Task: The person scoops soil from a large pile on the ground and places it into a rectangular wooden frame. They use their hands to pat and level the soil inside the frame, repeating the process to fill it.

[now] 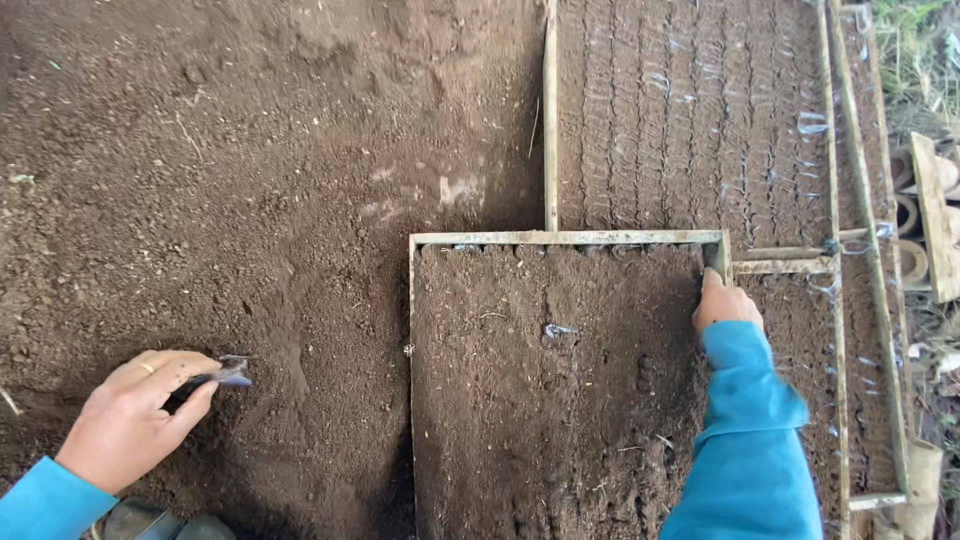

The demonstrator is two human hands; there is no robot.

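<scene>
My left hand (135, 415) rests on loose brown soil at the lower left, a ring on one finger, its fingers pinched on a small clear plastic bag (228, 374) dusted with soil. My right hand (724, 305), in a blue sleeve, presses into the soil at the upper right corner of a wooden frame (560, 238). The frame is packed level with soil. A scrap of clear plastic (557, 331) pokes out of the soil inside the frame.
A wide heap of loose soil (250, 180) fills the left half. Beyond the frame lie rows of small soil-filled bags (690, 110) between wooden slats (549, 110). Grass and cut bamboo pieces (915, 210) border the right edge.
</scene>
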